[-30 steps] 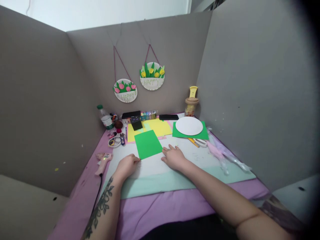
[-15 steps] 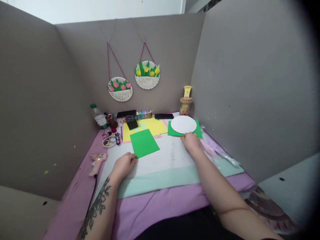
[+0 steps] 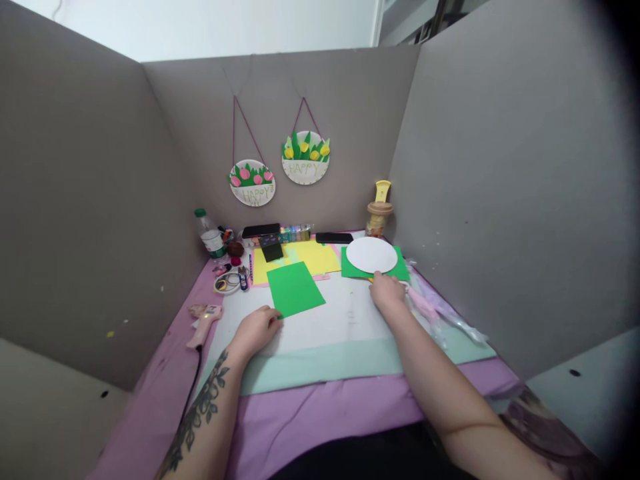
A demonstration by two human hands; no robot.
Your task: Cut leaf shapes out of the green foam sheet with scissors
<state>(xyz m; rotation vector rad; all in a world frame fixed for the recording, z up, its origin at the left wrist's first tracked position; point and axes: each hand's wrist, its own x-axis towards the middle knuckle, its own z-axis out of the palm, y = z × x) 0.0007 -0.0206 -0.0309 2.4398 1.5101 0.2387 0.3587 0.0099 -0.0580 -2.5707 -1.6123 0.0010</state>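
A: Which article is being listed first?
B: Green sheet [image 3: 296,289], one, plain; being displayed flat at the centre of the frame. Its lower left corner is being touched by the left hand [image 3: 257,328].

A: How are the fingers being entered?
B: Left: curled, tips gathered at the corner; whether the paper is being pinched or only pressed cannot be told. Right hand [image 3: 389,291], right of centre: fingers bent and close together; what is being gripped, if anything, cannot be told. A yellow-orange strip [image 3: 371,280], mostly covered, is being shown beside the fingertips, at the near edge of a second green sheet [image 3: 349,272] that is being overlain by a white disc [image 3: 372,253].

A: Which step is being recorded?
B: By judgement, the centre sheet is being steadied while something beside the disc is being taken hold of. A sure grip seems to be called for, without the disc being dragged.

A: What is being catalogued farther out?
B: Yellow paper [image 3: 317,259], above centre; pink glue gun [image 3: 204,327], left; bottle [image 3: 213,241], upper left of the sheet. Two decorated plates, pink-flowered [image 3: 253,193] and yellow-flowered [image 3: 306,171], are being suspended by cords at upper centre.
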